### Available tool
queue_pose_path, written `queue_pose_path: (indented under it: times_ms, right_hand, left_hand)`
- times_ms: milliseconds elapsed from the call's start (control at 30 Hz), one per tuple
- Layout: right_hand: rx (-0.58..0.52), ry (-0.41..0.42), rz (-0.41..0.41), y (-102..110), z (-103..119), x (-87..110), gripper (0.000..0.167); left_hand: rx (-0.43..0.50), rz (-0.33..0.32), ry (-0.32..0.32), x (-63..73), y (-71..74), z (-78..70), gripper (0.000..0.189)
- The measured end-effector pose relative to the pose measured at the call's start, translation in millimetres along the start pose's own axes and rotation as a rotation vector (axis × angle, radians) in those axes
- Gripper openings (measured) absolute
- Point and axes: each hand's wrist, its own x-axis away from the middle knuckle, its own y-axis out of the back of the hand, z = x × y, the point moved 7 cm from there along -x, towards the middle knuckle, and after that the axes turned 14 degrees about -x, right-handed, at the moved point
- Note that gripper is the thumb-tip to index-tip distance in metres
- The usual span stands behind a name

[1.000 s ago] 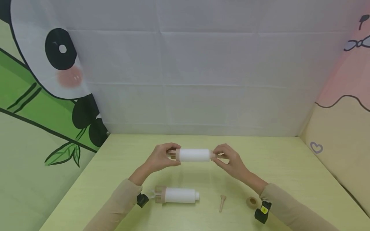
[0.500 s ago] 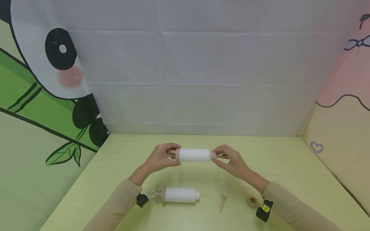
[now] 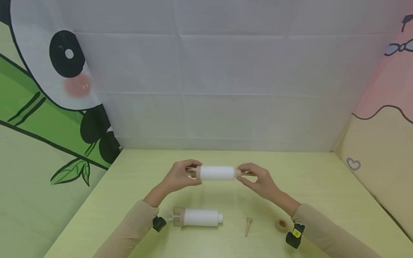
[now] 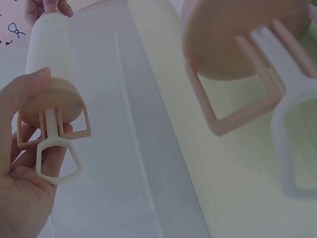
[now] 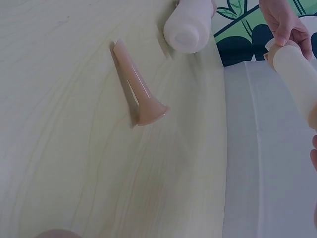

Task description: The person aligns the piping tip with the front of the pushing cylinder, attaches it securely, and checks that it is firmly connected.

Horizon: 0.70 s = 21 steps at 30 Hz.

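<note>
Held level above the table is a white-barrelled icing syringe [image 3: 217, 173] with a beige end cap. My left hand [image 3: 180, 176] grips it at the cap, thumb and fingers on opposite sides. In the left wrist view the cap's two square finger loops and the white plunger ring [image 4: 58, 159] show beside the palm. At the other end my right hand [image 3: 257, 178] pinches the beige nozzle [image 3: 238, 173], whose slim tip runs back between the fingers. A second icing syringe [image 3: 201, 218] lies on the table below, its white threaded end bare and pointing right.
On the pale wood-look table [image 3: 309, 186], a loose beige nozzle [image 3: 248, 226] lies right of the second syringe. Farther right, by the right wrist camera [image 3: 295, 235], sits a beige ring-shaped cap [image 3: 281, 225]. A white backdrop [image 3: 219, 89] rises behind the table.
My right wrist has turned slightly and its fingers have shifted a little at the nozzle. The left hand and the syringe stay in place.
</note>
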Motion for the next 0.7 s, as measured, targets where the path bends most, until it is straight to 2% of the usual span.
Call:
queue_pose_path:
  times_ms: [300, 433, 533, 700]
  right_hand:
    - [-0.052, 0.032, -0.009, 1.6, -1.0, 0.3, 0.037]
    - [-0.022, 0.067, -0.019, 1.8, 2.8, -2.2, 0.041]
    - [0.034, 0.084, -0.028, 1.1, 12.4, -6.8, 0.046]
    - [0.083, 0.101, -0.008, -1.8, 36.6, -16.8, 0.041]
  left_hand:
    - [0.004, -0.005, 0.015, 0.2, 1.5, 0.0, 0.048]
    - [0.009, -0.007, 0.018, 0.0, 1.7, 0.8, 0.048]
    - [0.011, -0.009, 0.019, -0.4, 1.8, 1.1, 0.049]
    - [0.018, -0.019, 0.019, -0.7, 2.4, 0.1, 0.049]
